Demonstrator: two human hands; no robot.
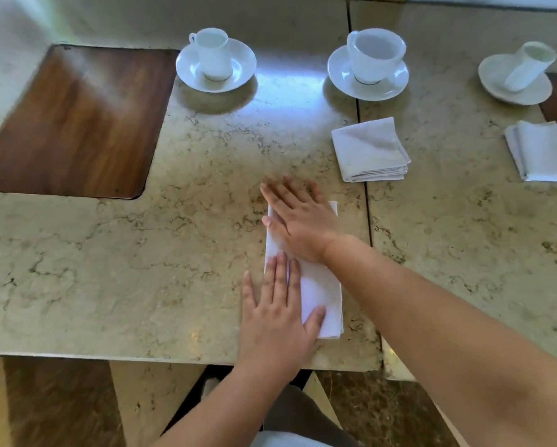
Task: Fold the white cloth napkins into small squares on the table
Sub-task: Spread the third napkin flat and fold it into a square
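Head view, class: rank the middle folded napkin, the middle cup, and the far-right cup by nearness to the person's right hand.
From the right hand:
1. Middle folded napkin, just beyond and to the right.
2. Middle cup, further back, behind that napkin.
3. Far-right cup, back right corner, farthest.

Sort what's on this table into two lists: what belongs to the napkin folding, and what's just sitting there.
Part of the job:
- long folded napkin under both hands
- left hand, flat on its near end
- right hand, flat on its far end
- folded square napkin
- folded napkin at the right edge

Just sitting there:
- left cup and saucer
- middle cup and saucer
- right cup and saucer
- wooden inlay
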